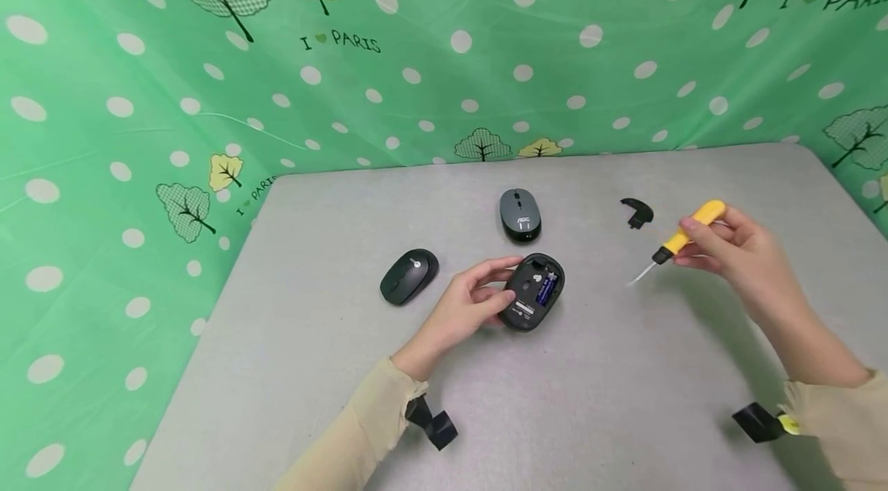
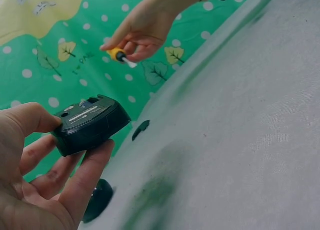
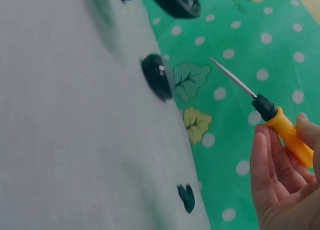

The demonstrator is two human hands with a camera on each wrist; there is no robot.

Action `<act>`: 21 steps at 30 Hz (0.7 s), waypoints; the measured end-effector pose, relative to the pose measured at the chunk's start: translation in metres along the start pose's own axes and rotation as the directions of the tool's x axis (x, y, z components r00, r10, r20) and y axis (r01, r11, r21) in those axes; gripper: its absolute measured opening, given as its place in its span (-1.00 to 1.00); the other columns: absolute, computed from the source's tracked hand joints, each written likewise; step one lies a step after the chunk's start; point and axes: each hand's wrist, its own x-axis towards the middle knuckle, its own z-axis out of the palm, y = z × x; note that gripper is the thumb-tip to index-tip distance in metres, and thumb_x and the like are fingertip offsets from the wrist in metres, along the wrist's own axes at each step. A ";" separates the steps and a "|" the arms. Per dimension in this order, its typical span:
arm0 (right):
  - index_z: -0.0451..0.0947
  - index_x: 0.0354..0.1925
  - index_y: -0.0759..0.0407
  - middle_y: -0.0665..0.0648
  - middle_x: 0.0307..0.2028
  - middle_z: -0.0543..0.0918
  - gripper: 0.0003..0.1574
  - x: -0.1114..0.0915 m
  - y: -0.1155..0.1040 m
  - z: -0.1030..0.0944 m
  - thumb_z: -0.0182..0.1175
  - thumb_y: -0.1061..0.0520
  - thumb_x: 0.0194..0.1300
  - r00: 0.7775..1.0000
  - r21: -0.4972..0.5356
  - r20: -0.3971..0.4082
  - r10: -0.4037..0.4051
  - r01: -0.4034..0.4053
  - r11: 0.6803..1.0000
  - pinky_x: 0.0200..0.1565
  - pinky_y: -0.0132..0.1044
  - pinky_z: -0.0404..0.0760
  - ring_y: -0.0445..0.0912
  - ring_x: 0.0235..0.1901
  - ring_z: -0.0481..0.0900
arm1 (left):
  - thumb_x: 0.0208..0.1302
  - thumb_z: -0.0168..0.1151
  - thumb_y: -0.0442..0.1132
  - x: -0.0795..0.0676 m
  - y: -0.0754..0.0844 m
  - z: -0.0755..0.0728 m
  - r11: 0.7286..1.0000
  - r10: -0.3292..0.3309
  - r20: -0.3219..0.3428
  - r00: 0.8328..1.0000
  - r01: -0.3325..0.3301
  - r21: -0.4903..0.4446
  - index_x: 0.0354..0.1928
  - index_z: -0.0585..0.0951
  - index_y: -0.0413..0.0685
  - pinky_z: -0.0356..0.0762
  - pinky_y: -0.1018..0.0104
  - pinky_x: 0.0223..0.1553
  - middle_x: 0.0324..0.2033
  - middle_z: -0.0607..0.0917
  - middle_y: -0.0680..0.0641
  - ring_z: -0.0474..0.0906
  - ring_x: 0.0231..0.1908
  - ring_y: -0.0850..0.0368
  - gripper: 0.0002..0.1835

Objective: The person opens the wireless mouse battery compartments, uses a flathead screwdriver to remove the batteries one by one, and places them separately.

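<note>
My left hand (image 1: 469, 304) grips a black computer mouse (image 1: 525, 315) by its left side, thumb on the underside. The mouse's underside faces up, with its battery bay uncovered and a blue battery (image 1: 546, 288) lying in it. In the left wrist view the same mouse (image 2: 92, 127) is held above the table. My right hand (image 1: 742, 252) pinches a screwdriver (image 1: 683, 238) by its yellow handle, the metal tip slanting down to the left, apart from the mouse. The right wrist view shows the screwdriver's bare shaft (image 3: 233, 78). A small black curved cover (image 1: 639, 212) lies on the table beyond the screwdriver.
A grey and black mouse (image 1: 520, 215) lies behind the held one. Another black mouse (image 1: 409, 277) sits to the left of my left hand. The grey table (image 1: 312, 398) ends at a green dotted curtain (image 1: 416, 36) along the back and left.
</note>
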 end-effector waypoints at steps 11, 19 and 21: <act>0.41 -0.19 0.22 -0.17 -0.48 0.74 -0.84 0.001 0.009 -0.024 0.15 0.14 0.46 0.991 -0.398 0.011 0.130 -0.115 0.910 -0.36 -0.40 0.73 -0.21 -0.50 0.71 | 0.34 0.14 -0.42 0.000 0.000 0.001 1.000 -0.006 -0.005 1.000 0.006 0.002 0.38 0.42 -0.13 0.77 0.17 -0.27 0.15 0.57 -0.35 0.68 -0.21 0.26 -0.45; 0.38 -0.15 0.38 -0.19 -0.55 0.66 -0.58 0.003 0.017 -0.027 0.15 0.00 0.47 0.978 -0.620 0.036 0.204 -0.139 0.773 -0.41 -0.35 0.72 -0.22 -0.54 0.64 | 0.35 0.13 -0.41 0.000 0.002 0.001 1.000 -0.003 -0.003 1.000 0.003 0.000 0.39 0.42 -0.12 0.77 0.21 -0.28 0.16 0.57 -0.35 0.68 -0.19 0.24 -0.45; 0.38 -0.15 0.39 -0.17 -0.55 0.65 -0.58 0.004 0.020 -0.027 0.14 0.00 0.47 0.976 -0.636 0.050 0.213 -0.134 0.760 -0.42 -0.34 0.71 -0.22 -0.54 0.62 | 0.35 0.13 -0.42 0.000 0.002 0.001 1.000 -0.005 -0.003 1.000 0.005 -0.002 0.39 0.41 -0.12 0.76 0.23 -0.29 0.17 0.57 -0.35 0.68 -0.19 0.25 -0.44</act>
